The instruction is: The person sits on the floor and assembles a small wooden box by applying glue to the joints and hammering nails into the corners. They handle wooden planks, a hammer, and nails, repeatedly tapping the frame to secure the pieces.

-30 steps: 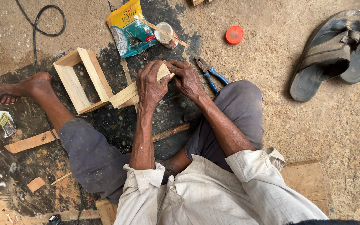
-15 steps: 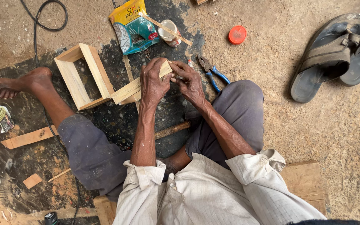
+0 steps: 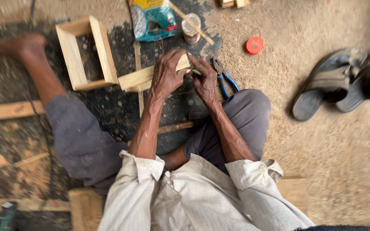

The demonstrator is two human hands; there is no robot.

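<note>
I sit on the ground with a short pale wooden piece in front of me. My left hand lies over its right end and grips it. My right hand is right beside it, fingers pinched on a small green thing at the end of the wood; what it is I cannot tell. An open rectangular wooden frame lies just left of the piece, its corner touching it.
Blue-handled pliers lie by my right hand. A yellow and teal packet, a small jar with a stick across it and a red cap sit beyond. Sandals lie at right. Wood offcuts lie at left.
The view has shifted and blurred. Both hands stay on the end of the wooden piece, and a green thing now shows at my right fingertips.
</note>
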